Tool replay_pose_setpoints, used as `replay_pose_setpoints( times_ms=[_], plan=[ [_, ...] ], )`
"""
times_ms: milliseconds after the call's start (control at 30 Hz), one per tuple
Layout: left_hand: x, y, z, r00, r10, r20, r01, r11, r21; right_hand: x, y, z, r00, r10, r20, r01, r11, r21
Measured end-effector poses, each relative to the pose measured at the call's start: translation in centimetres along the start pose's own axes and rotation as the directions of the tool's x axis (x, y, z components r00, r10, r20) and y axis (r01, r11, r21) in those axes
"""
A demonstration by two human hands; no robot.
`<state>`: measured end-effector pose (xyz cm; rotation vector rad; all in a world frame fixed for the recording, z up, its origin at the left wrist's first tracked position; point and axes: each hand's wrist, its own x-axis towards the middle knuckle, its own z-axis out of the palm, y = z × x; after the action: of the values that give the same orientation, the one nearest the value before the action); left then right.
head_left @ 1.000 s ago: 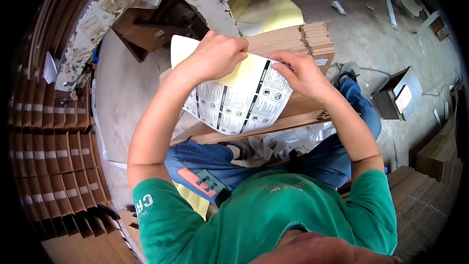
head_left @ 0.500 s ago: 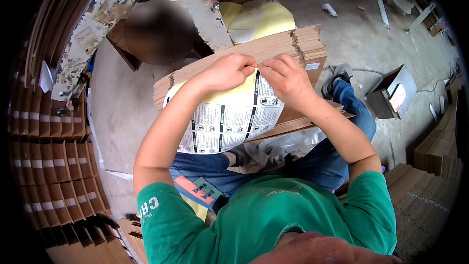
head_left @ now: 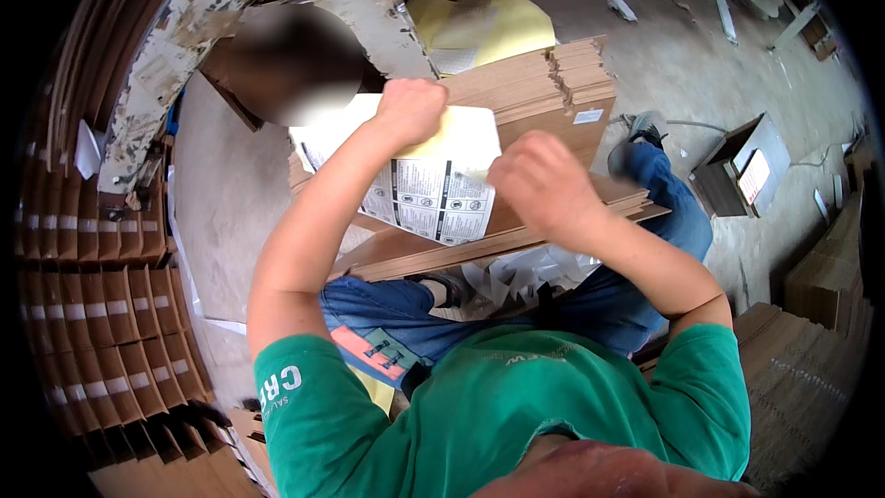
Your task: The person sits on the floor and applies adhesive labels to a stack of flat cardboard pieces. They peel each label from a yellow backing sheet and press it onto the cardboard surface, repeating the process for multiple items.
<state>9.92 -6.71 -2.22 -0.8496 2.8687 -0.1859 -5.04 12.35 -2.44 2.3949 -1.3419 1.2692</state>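
My left hand [head_left: 413, 112] is closed on the upper edge of a label sheet [head_left: 433, 198], holding it tilted over a stack of brown boards [head_left: 512, 83]. White printed labels cover the sheet's lower part; pale yellow backing shows along its top and right. My right hand [head_left: 550, 189], slightly blurred, has its fingers curled together at the sheet's right edge. What they pinch is too blurred to make out. On the face of the nearest standing board sits a small white label [head_left: 588, 116]. More boards [head_left: 590, 212] lie low in front of my legs.
Yellow backing sheets [head_left: 484, 32] lie beyond the stack. A dark box-shaped object [head_left: 740, 166] stands on the floor at right, a cable near it. Rows of brown boards with white labels [head_left: 106, 304] line the left. Piled boards [head_left: 784, 387] are at lower right; white scraps [head_left: 530, 272] lie between my legs.
My hands have moved apart, the right going down from the sheet's top edge. The left has lifted the sheet up and leftward, and more yellow backing shows at its right side.
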Motion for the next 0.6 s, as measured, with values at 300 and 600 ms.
replay_pose_setpoints(
  times_ms=[300, 600],
  plan=[
    [1.4, 5.1, -3.7, 0.923, 0.344, 0.173, -0.361, 0.929, 0.082, -17.2, 21.4, -0.1, 0.268, 0.884, 0.383, -0.878, 0.061, 0.475],
    [8.0, 19.0, 8.9, 0.661, 0.477, 0.579, -0.725, 0.603, 0.332, -18.0, 22.6, 4.9, 0.134, 0.861, 0.490, -0.823, -0.179, 0.539]
  ],
)
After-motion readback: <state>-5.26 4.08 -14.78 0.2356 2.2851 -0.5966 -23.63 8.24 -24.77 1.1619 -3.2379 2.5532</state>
